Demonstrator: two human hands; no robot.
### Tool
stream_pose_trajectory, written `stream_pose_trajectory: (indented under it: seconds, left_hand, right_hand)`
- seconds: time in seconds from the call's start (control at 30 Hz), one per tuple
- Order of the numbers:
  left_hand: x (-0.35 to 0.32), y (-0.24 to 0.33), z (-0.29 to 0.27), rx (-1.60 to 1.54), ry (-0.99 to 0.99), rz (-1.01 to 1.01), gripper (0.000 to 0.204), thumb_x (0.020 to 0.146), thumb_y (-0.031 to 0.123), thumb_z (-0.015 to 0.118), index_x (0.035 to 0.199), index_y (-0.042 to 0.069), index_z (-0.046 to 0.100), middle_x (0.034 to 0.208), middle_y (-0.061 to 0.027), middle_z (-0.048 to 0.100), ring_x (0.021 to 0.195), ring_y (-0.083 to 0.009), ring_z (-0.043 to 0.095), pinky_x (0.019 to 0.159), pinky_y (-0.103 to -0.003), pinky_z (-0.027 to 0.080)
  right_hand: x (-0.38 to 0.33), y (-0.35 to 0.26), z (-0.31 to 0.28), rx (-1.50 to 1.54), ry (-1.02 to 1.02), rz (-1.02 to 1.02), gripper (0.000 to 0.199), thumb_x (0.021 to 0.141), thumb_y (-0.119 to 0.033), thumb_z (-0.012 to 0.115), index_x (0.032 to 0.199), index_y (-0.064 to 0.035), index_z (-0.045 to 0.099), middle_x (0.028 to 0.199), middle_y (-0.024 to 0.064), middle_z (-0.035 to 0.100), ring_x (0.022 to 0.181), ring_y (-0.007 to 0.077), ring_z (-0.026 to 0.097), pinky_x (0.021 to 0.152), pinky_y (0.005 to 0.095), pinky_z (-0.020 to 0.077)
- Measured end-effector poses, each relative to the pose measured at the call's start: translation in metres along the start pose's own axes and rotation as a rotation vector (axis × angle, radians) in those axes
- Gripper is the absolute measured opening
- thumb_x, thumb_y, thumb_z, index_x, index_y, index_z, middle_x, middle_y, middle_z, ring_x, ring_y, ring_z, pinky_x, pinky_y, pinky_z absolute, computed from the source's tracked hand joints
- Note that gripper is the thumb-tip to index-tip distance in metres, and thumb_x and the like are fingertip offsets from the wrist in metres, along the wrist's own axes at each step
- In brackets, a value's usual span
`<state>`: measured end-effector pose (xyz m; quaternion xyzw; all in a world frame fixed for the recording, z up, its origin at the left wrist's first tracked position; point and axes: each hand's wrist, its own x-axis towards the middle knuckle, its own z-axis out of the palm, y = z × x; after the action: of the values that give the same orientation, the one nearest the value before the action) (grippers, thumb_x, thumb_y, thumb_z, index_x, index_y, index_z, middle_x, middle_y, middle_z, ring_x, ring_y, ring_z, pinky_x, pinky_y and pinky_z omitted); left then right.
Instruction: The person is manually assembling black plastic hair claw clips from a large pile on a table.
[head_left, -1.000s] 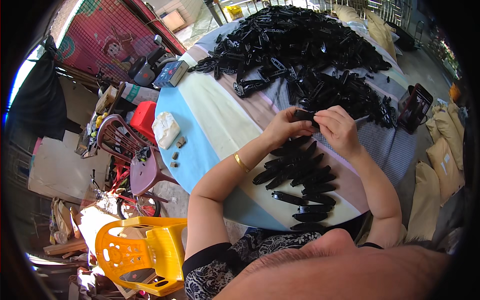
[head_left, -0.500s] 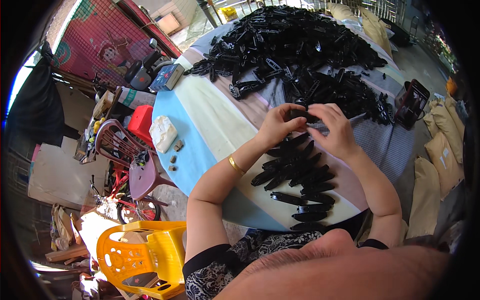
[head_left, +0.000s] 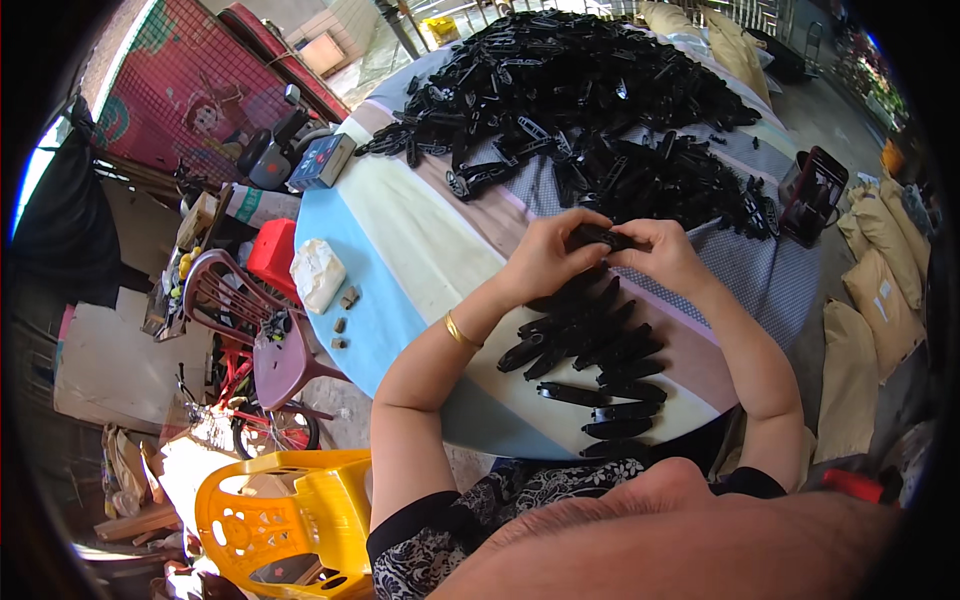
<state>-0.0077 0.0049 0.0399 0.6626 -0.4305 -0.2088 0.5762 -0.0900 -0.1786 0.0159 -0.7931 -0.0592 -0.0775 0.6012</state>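
Observation:
My left hand (head_left: pixel 548 255) and my right hand (head_left: pixel 662 255) meet over the table and together grip one narrow black plastic piece (head_left: pixel 603 237). A gold bangle (head_left: pixel 456 331) circles my left wrist. Just below the hands lies a cluster of similar black pieces (head_left: pixel 590 345) on the striped tablecloth (head_left: pixel 420 255), several laid out in a rough column toward the near edge. A large heap of black plastic parts (head_left: pixel 580 100) covers the far half of the round table.
A white lump (head_left: pixel 318 274) and small brown bits (head_left: pixel 343 310) lie at the table's left edge, a blue box (head_left: pixel 322 161) further back. A dark holder (head_left: pixel 812 192) stands at right. Left below: maroon chair (head_left: pixel 270 345), yellow chair (head_left: pixel 285 515), red stool (head_left: pixel 272 255). Sacks (head_left: pixel 870 330) at right.
Both hands have stayed together above the cluster, shifting slightly while turning the black piece between the fingers. The piles on the table look the same.

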Motion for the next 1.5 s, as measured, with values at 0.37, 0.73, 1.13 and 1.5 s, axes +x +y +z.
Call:
stream_pose_trajectory:
  seconds: [0.37,0.73,1.13,1.5]
  left_hand:
    - [-0.008,0.013,-0.017,0.249,-0.748,0.116,0.036,0.075,0.012,0.073,0.107,0.003,0.06,0.105,-0.0056,0.058,0.096,-0.0162,0.053,0.081,-0.027,0.044]
    - [0.011,-0.145,-0.164,0.939,0.558,-0.041,0.07,0.075,0.045,0.065,0.13,0.008,0.043,0.131,-0.0216,0.043,0.12,-0.0405,0.039,0.102,-0.044,0.031]
    - [0.018,-0.103,-0.061,0.92,0.388,0.126,0.055,0.066,0.018,0.073,0.113,0.001,0.05,0.123,-0.0226,0.044,0.11,-0.0415,0.046,0.093,-0.041,0.041]
    - [0.018,-0.067,-0.082,0.1,0.417,-0.126,0.052,0.077,0.008,0.063,0.127,0.005,0.045,0.108,-0.015,0.058,0.083,-0.0204,0.061,0.071,-0.03,0.052]
  right_hand:
    - [0.055,0.022,0.029,-0.793,-0.05,-0.547,0.028,0.074,-0.011,0.059,0.101,-0.0087,0.063,0.098,0.0122,0.061,0.083,0.0303,0.061,0.068,0.035,0.0506]
    - [0.041,0.023,0.027,-0.909,-0.113,-0.325,0.017,0.072,-0.011,0.062,0.088,-0.0079,0.059,0.084,0.0106,0.059,0.082,0.0292,0.059,0.071,0.0379,0.0485]
    - [0.019,0.032,0.01,-0.798,0.022,-0.3,0.017,0.07,-0.015,0.068,0.079,-0.0041,0.058,0.081,0.01,0.061,0.079,0.0287,0.059,0.07,0.0376,0.0476]
    - [0.012,0.022,0.009,-0.41,0.273,-0.29,0.012,0.071,-0.004,0.069,0.078,-0.0002,0.059,0.071,0.009,0.06,0.059,0.0173,0.059,0.052,0.0269,0.0458]
